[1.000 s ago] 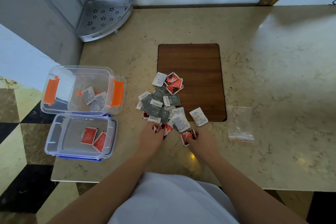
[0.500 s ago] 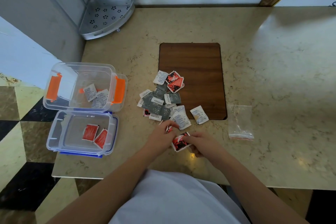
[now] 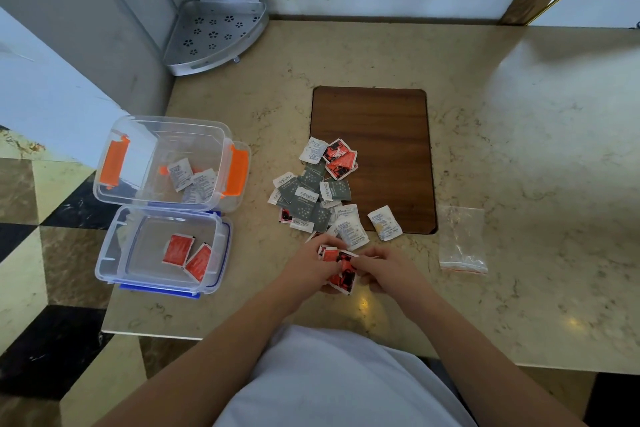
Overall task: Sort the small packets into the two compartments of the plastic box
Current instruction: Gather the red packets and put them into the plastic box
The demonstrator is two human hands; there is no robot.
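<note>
A heap of small packets (image 3: 313, 194), white, grey and red, lies at the left edge of a brown wooden board (image 3: 374, 135). My left hand (image 3: 308, 265) and my right hand (image 3: 388, 269) meet just below the heap, both gripping red packets (image 3: 341, 269) held between them. At the table's left edge stand two clear plastic containers. The far one with orange clips (image 3: 114, 191) holds white packets (image 3: 190, 178). The near one with blue trim (image 3: 104, 263) holds two red packets (image 3: 187, 253).
An empty clear zip bag (image 3: 462, 239) lies right of the board. A metal corner shelf (image 3: 214, 38) stands at the back left against the wall. The table's front edge runs close to my body; the tiled floor drops off on the left.
My hands have drawn together below the heap, bringing the red packets they picked up into one bundle held between them.
</note>
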